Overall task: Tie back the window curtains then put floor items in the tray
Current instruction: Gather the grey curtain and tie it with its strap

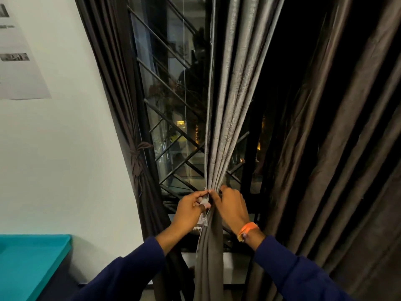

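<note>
Now both hands bunch the grey curtain (225, 118): left hand (191, 210) pinches its pale edge, right hand (233, 208) grips the gathered folds just beside.

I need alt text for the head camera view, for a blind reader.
Both hands, left hand and right hand, grip a gathered grey curtain at a dark barred window. A brown curtain at the left is already tied back.

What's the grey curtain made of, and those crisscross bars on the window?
The grey curtain looks like woven cloth with a soft sheen: it hangs in folds and bunches where both hands grip it. The crisscross bars look like dark painted metal, thin, straight and rigid, though the finish is hard to judge.
</note>
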